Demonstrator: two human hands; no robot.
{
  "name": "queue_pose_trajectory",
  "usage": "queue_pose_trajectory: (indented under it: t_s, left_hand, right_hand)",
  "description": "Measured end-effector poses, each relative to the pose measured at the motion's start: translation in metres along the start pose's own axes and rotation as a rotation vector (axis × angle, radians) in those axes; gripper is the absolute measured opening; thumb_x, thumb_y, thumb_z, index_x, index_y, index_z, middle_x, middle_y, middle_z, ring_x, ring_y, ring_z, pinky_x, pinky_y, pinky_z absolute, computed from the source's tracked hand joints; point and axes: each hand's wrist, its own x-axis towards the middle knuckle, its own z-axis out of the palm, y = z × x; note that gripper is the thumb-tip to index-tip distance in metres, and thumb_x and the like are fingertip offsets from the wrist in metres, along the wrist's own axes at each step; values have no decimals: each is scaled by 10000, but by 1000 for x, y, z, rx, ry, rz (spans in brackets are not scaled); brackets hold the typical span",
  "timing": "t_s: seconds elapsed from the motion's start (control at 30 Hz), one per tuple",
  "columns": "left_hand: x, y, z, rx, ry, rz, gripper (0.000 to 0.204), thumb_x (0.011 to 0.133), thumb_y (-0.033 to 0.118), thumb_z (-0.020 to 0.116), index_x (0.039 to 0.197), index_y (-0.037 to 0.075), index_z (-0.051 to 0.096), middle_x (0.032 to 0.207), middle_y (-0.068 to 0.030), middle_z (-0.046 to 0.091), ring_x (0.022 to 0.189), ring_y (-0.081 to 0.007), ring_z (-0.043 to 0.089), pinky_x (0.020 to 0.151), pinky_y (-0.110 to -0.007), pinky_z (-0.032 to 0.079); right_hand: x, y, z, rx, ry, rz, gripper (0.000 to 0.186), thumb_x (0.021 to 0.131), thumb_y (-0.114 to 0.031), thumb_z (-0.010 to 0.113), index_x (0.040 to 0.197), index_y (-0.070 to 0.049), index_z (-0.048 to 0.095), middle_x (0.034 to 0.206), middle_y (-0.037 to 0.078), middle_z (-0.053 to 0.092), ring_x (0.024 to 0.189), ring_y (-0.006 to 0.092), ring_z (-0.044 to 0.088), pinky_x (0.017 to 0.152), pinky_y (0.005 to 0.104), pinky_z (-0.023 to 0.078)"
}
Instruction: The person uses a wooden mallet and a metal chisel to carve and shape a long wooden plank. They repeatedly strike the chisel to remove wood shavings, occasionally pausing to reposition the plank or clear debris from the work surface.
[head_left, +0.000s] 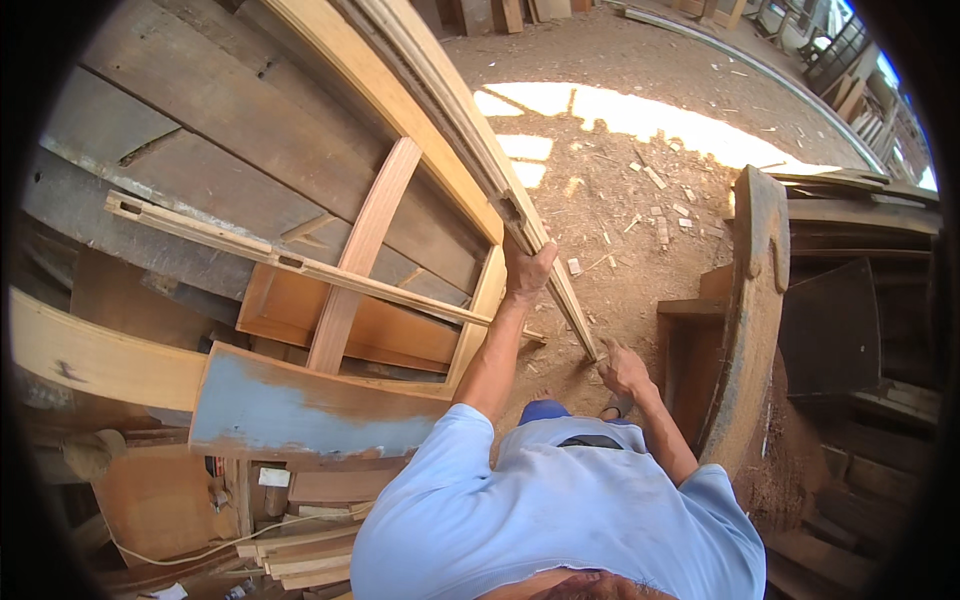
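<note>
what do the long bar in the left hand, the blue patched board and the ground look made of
Long bar, in the left hand: bare, pale wood, judging by its tan colour and the slot cut into it. Blue patched board: likely wood under worn paint, as brown shows through the blue. Ground: perhaps bare packed earth, brown, with pale chips scattered over it.

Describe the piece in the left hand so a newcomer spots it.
Start at the sunlit floor patch; left of it, a long wooden strip slants from the top edge down toward the right hand. The left hand grips it near its lower end, with a dark slot just above. The yellowish rail beside it shows no such slot, and the other slotted strip lies unheld further left.
</note>
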Motion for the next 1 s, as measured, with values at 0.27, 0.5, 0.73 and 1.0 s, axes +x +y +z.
queue_pose_trajectory:
  t_s: [0.27,0.5,0.73,1.0]
  left_hand:
    - [-14,141,85,-393,-568,59,399,810,34,722,1191,28,602,1036,-80,711,976,-157,696,851,-328,583]
    - [-65,221,168,-374,-918,49,701,823,57,732,1459,60,436,1175,-81,617,1075,-155,606,938,-321,533]
    - [-124,192,245,-97,-1211,402,1135,782,325,821,1683,214,140,1592,-257,334,1490,-430,297,1212,-552,292]
    - [-224,26,260,313,-1372,275,923,795,205,820,1590,101,362,1407,-263,577,1319,-423,553,1098,-458,462]
  right_hand:
    - [-38,-39,-42,166,694,-174,921,819,-367,841,1510,-6,353,1470,300,435,1371,465,439,1133,552,371]
    - [-73,-5,-71,618,937,-319,764,861,-249,813,1440,9,387,1246,214,585,1129,344,611,948,463,502]
    - [-136,66,-85,1200,1094,-469,570,918,-277,793,1315,0,492,1138,66,552,1021,141,564,872,327,531]
    - [-231,138,-120,1234,1341,-31,409,916,-263,825,1128,-13,580,908,50,640,862,138,638,761,317,549]
